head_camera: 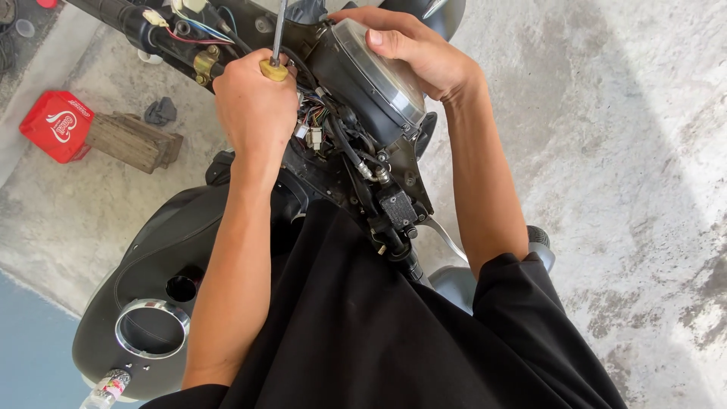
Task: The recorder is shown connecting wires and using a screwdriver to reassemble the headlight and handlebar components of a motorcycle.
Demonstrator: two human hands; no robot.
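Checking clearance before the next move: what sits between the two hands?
In the head view, a tangle of wires and black cables lies between the left hand gripping the screwdriver and the right hand on the headlight.

The left hand [254,106] is closed in a fist around a screwdriver [276,45] with a yellow handle end, its metal shaft running up toward the far edge, just above a tangle of coloured wires [318,125] in the opened handlebar housing of a black scooter [151,250]. The right hand [420,49] grips the round headlight unit [371,79] (thumb laid on its glass face), touching it from the right. On the concrete floor [621,189] at far left lie a red box [57,125] and a wooden block [132,140] just beside it.
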